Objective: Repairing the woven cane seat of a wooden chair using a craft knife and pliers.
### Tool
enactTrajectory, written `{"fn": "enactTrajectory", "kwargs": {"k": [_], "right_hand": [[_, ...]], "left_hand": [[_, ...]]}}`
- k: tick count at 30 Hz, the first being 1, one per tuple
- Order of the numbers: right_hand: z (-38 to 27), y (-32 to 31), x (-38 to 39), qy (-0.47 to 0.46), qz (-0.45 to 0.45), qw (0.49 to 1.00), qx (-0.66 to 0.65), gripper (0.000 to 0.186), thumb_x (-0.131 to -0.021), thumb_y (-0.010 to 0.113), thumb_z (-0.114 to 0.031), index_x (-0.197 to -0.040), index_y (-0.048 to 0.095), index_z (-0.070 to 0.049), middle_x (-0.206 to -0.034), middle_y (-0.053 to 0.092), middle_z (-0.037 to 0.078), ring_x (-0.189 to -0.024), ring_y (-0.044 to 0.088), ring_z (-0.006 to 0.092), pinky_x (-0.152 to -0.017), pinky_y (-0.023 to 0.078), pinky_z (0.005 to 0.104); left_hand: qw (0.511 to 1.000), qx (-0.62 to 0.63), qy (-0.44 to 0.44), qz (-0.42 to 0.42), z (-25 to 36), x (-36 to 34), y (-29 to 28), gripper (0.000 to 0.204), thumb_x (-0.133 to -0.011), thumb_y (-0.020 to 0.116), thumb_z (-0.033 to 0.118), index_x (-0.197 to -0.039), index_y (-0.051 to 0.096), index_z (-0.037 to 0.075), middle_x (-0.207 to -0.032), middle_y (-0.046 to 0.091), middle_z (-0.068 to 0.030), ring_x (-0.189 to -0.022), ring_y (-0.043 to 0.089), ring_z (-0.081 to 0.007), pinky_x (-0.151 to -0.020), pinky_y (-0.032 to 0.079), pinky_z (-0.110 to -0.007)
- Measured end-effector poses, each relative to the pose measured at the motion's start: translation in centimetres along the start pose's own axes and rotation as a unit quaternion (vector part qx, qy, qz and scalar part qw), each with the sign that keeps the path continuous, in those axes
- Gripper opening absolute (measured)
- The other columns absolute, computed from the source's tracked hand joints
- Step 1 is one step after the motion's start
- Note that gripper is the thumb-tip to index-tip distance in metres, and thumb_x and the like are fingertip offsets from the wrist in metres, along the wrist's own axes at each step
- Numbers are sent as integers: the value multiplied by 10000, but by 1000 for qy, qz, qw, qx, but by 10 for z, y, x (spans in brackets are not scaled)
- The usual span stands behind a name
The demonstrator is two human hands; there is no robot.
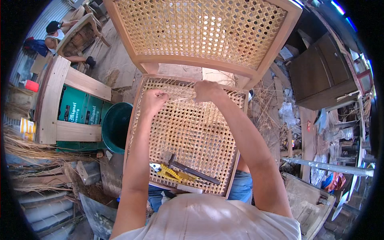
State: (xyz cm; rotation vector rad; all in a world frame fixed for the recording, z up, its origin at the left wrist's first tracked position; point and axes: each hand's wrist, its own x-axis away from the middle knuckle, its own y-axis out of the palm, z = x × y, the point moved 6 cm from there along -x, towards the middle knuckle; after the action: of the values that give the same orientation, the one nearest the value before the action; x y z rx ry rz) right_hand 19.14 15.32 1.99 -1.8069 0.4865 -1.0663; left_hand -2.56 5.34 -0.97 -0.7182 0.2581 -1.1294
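Note:
A wooden chair with a woven cane seat (192,132) is in front of me, its cane back (200,32) rising at the far side. Over the far left part of the seat, my left hand (154,103) is closed, thumb and finger pinched on a thin cane strand (180,97). The strand runs across to my right hand (209,92), closed and bent down against the weave near the far rail; its fingertips are partly hidden. On the near part of the seat lie a dark hammer (196,172) and yellow-handled pliers (169,173).
Left of the chair are a dark green bucket (117,128) and a wooden frame (78,130) around green crates (74,105). A co-worker (56,38) sits at the far left by another chair (78,36). Loose cane strands (266,108) litter the floor at right, near a brown cabinet (320,74).

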Motion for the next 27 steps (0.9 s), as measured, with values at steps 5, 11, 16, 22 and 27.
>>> {"fn": "enactTrajectory", "kwargs": {"k": [5, 11, 16, 22, 27], "right_hand": [[11, 3, -9, 8, -67, 995, -72, 346, -799, 759, -213, -1087, 752, -21, -1104, 768, 150, -1098, 722, 291, -945, 567, 436], [14, 0, -5, 0, -126, 988, -87, 381, -821, 780, -278, -1118, 749, -41, -1134, 764, 133, -1057, 729, 281, -929, 567, 435], [26, 6, 30, 64, 66, 993, -69, 466, -846, 775, -366, -1170, 710, -38, -1212, 729, 143, -1042, 733, 282, -954, 563, 434], [33, 43, 26, 38, 204, 972, -108, 327, -910, 674, -285, -1105, 712, -25, -970, 756, 205, -942, 751, 350, -822, 607, 445], [103, 17, 56, 138, 304, 941, -58, 310, -922, 683, -316, -1053, 705, -36, -875, 741, 207, -844, 752, 367, -754, 605, 455]], "left_hand": [[992, -75, 64, -75, -3, -19, 12, 299, -884, 789, 277, -1012, 791, 7, -852, 775, -124, -759, 716, -177, -709, 554, -341], [988, -94, 76, -95, -6, -24, 36, 306, -869, 782, 400, -1000, 824, 127, -890, 788, -57, -803, 732, -149, -784, 555, -354], [981, -162, 20, -100, 25, -4, 63, 330, -892, 744, 507, -1053, 822, 230, -865, 773, -5, -840, 726, -176, -762, 537, -335], [982, -133, -18, -136, 40, -5, 70, 606, -772, 773, 702, -708, 643, 114, -723, 699, -84, -667, 676, -163, -621, 524, -378], [971, -178, 13, -158, 37, 2, 81, 478, -793, 801, 570, -777, 709, 101, -748, 725, -86, -705, 695, -167, -676, 539, -369]]}}
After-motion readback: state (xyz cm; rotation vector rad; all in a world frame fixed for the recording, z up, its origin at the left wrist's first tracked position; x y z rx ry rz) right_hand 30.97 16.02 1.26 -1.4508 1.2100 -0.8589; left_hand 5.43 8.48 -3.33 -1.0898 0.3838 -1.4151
